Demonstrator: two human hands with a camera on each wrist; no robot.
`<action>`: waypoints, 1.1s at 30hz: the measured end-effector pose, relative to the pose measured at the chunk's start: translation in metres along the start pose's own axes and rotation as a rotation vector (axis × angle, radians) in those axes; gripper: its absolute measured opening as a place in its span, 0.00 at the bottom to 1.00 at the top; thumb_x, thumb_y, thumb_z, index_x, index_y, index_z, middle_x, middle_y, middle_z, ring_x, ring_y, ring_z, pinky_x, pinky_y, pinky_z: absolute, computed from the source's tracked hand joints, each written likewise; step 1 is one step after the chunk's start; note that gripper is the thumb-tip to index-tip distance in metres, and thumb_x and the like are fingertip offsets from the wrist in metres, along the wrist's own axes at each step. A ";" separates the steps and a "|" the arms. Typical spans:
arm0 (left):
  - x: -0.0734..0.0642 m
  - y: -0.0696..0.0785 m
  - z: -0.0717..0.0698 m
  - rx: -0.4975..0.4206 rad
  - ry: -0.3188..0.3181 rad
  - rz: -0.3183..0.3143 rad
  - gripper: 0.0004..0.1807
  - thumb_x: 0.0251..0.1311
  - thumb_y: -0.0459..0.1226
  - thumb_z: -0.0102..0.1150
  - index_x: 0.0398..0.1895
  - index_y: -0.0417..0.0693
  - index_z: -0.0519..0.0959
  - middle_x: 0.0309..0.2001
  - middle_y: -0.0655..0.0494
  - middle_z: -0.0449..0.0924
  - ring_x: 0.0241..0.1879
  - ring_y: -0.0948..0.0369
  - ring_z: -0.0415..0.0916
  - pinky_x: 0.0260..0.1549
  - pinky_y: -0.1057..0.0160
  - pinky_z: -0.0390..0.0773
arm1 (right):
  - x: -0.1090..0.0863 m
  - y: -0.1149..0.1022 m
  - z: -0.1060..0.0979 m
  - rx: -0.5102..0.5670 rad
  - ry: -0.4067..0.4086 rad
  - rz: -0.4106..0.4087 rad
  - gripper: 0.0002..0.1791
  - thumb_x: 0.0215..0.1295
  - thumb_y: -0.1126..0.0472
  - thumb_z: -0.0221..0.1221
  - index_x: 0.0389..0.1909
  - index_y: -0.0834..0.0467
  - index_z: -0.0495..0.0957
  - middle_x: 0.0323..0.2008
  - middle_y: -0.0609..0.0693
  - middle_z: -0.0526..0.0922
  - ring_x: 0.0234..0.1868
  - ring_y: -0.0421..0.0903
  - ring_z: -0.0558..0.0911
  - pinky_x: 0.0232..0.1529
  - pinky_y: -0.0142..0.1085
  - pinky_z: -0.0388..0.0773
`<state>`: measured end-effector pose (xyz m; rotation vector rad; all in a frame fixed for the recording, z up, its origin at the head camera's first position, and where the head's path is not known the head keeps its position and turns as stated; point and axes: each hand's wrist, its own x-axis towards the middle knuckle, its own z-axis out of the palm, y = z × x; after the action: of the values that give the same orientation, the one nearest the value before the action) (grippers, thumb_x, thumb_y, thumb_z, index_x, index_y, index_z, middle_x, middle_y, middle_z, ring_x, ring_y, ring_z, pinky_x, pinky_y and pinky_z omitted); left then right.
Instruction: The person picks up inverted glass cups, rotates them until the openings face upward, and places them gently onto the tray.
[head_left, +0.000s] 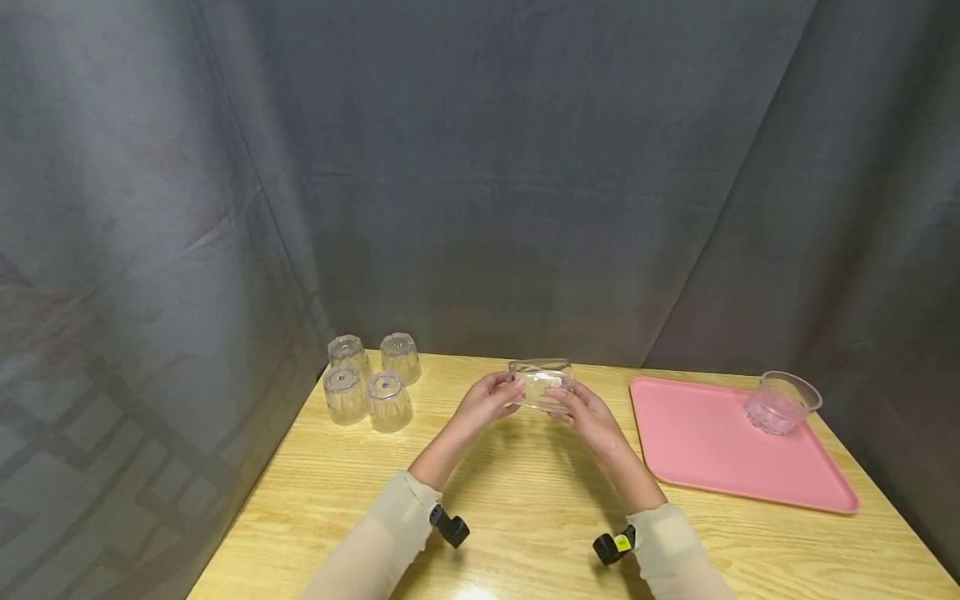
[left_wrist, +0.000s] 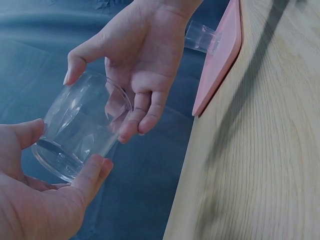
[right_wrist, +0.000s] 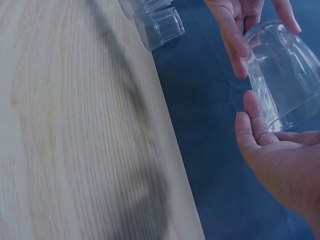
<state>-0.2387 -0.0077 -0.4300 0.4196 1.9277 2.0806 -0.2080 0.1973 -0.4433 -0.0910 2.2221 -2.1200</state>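
A clear drinking glass [head_left: 542, 377] lies sideways in the air over the back middle of the table, held between both hands. My left hand [head_left: 482, 403] grips it round the thick base, thumb on one side and fingers on the other, as the left wrist view shows the glass [left_wrist: 75, 122] up close. At the rim end, my right hand [head_left: 596, 421] holds the opposite side. Its thumb [left_wrist: 76, 67] is on the outer wall, and its lower fingers bend near the mouth. The right wrist view shows the glass [right_wrist: 282, 70] between the fingertips of both hands.
Several similar glasses [head_left: 390, 404] stand upside down in a cluster at the back left. On the right lies a pink tray [head_left: 697, 442], with a clear glass [head_left: 780, 408] upright near its far right corner. Grey curtains [head_left: 480, 183] hang behind the wooden table [head_left: 517, 500].
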 end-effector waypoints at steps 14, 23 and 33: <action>0.005 -0.001 0.012 -0.026 0.008 -0.019 0.36 0.72 0.43 0.59 0.71 0.26 0.60 0.61 0.34 0.73 0.60 0.45 0.77 0.60 0.55 0.78 | -0.006 -0.002 -0.012 -0.033 0.029 0.009 0.37 0.78 0.48 0.51 0.76 0.67 0.54 0.74 0.63 0.63 0.65 0.53 0.75 0.66 0.43 0.73; 0.006 0.000 0.019 -0.028 0.005 -0.035 0.36 0.72 0.44 0.58 0.72 0.27 0.60 0.62 0.35 0.73 0.62 0.44 0.75 0.61 0.54 0.77 | -0.008 -0.002 -0.018 -0.047 0.035 0.006 0.41 0.78 0.45 0.51 0.78 0.66 0.49 0.71 0.65 0.67 0.63 0.51 0.77 0.67 0.42 0.72; 0.010 -0.002 0.028 -0.013 -0.003 -0.027 0.36 0.73 0.44 0.58 0.71 0.27 0.61 0.62 0.35 0.74 0.62 0.43 0.75 0.60 0.53 0.77 | -0.012 -0.001 -0.025 -0.058 0.049 0.015 0.43 0.78 0.43 0.51 0.79 0.64 0.48 0.72 0.64 0.66 0.64 0.52 0.76 0.69 0.48 0.69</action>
<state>-0.2372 0.0218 -0.4296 0.3918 1.9066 2.0729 -0.1987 0.2234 -0.4406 -0.0252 2.3043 -2.0726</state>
